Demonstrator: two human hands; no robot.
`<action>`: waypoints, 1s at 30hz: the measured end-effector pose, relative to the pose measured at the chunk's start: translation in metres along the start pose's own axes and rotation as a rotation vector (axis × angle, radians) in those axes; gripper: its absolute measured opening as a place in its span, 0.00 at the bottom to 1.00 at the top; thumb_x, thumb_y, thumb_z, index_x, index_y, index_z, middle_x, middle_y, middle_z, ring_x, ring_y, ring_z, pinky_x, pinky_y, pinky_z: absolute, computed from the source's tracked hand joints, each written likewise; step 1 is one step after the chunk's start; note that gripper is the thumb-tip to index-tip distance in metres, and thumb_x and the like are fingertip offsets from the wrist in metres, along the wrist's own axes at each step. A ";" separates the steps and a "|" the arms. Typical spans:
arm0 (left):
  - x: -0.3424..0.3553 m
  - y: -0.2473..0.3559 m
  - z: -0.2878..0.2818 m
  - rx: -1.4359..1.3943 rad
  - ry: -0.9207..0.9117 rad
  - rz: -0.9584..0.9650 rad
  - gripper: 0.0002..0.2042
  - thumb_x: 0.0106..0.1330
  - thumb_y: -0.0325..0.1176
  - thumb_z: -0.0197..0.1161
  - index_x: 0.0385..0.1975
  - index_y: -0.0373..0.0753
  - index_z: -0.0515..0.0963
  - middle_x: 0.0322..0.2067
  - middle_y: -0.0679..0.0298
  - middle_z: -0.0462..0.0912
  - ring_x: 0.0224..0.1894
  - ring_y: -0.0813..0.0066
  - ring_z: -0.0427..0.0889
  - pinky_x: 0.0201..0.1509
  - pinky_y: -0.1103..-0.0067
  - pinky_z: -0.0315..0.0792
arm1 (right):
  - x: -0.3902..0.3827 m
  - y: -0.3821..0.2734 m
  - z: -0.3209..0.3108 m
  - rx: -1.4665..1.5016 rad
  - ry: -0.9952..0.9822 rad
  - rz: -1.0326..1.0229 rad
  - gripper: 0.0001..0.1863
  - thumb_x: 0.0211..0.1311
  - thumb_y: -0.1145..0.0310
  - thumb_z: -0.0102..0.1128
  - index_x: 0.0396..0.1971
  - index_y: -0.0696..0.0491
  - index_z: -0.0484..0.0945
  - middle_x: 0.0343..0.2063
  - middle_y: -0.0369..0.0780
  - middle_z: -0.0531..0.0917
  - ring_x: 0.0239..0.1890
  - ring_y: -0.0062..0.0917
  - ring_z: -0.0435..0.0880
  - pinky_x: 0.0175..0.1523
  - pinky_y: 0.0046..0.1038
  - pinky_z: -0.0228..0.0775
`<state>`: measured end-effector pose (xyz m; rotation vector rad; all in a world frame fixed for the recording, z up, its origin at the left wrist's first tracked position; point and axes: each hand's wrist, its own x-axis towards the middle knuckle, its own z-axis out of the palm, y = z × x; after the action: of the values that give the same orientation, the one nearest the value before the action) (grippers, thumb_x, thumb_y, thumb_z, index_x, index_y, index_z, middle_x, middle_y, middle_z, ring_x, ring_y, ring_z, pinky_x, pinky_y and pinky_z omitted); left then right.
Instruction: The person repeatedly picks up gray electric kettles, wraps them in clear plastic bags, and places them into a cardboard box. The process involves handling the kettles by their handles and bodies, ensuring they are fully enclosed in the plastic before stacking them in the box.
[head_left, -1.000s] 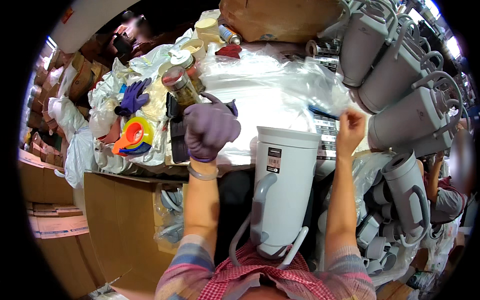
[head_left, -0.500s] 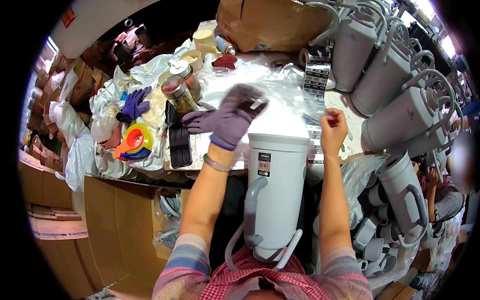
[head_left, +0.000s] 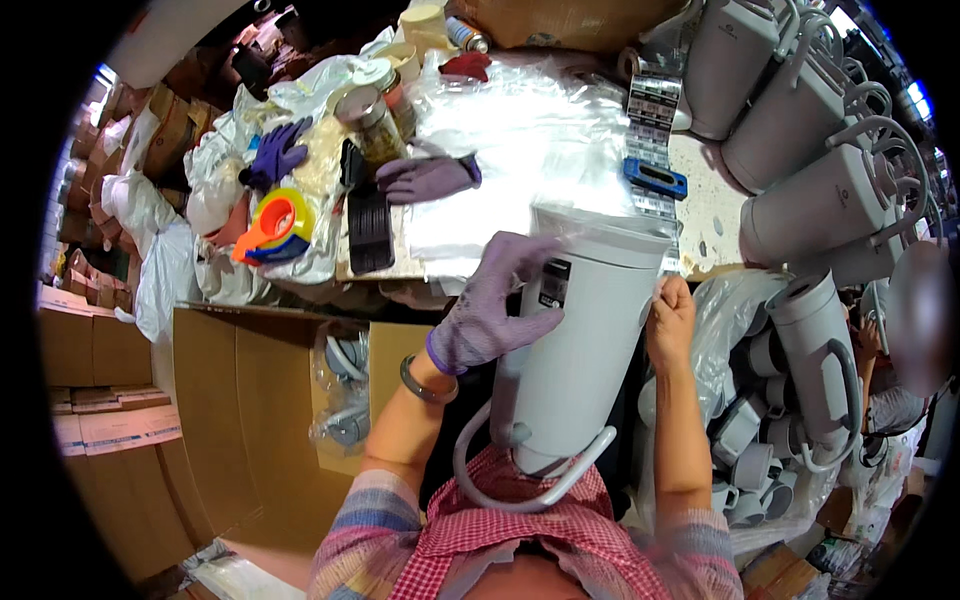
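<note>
A large grey thermos jug (head_left: 590, 335) leans between my arms, its wide end toward the table and its hoop handle by my checked apron (head_left: 500, 545). My left hand (head_left: 490, 310), in a purple-grey glove, is open against the jug's left side. Thumb and blurred fingers are spread either side of a small black label (head_left: 553, 283). Bare, my right hand (head_left: 670, 318) is closed in a pinch beside the jug's right edge below the rim. Whatever it may hold is hidden. A blue hand tool (head_left: 655, 178) lies on a strip of labels (head_left: 651, 115) beyond the jug.
Clear plastic bags (head_left: 520, 140) cover the table's middle. A purple-grey glove (head_left: 430, 180), jars (head_left: 370, 122) and a tape dispenser (head_left: 275, 228) lie left. Grey jugs (head_left: 800, 120) crowd the right, above bagged cups (head_left: 755, 465). An open carton (head_left: 235, 430) stands lower left.
My left hand has come down from above the table onto the jug. The jug has turned and tilted rightward. My view has shifted; the blue tool now shows plainly on the label strip.
</note>
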<state>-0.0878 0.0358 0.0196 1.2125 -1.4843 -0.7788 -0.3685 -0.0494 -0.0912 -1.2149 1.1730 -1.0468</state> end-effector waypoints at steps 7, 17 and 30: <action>-0.156 0.019 0.014 -0.666 0.374 -0.332 0.22 0.50 0.23 0.70 0.48 0.37 0.77 0.45 0.61 0.76 0.49 0.73 0.75 0.53 0.73 0.72 | -0.132 -0.008 -0.036 -0.512 -0.790 0.003 0.07 0.46 0.85 0.53 0.25 0.57 0.69 0.30 0.43 0.77 0.38 0.37 0.76 0.47 0.34 0.69; -0.114 -0.005 0.010 0.081 0.159 -0.485 0.22 0.61 0.43 0.65 0.47 0.31 0.77 0.31 0.59 0.83 0.33 0.74 0.81 0.42 0.73 0.76 | -0.202 -0.088 0.042 -0.893 -1.159 -0.779 0.29 0.42 0.54 0.74 0.42 0.55 0.77 0.30 0.38 0.75 0.39 0.33 0.77 0.54 0.36 0.66; -0.053 0.110 0.000 0.341 0.063 -0.141 0.15 0.69 0.42 0.59 0.33 0.33 0.79 0.23 0.56 0.79 0.27 0.66 0.78 0.37 0.72 0.73 | -0.162 -0.180 0.010 -0.404 -0.302 -0.951 0.40 0.34 0.24 0.64 0.12 0.52 0.66 0.12 0.33 0.64 0.13 0.25 0.64 0.20 0.25 0.51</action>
<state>-0.1210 0.1171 0.1037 1.5960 -1.5325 -0.5874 -0.3733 0.0964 0.1019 -2.2763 0.5450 -1.2512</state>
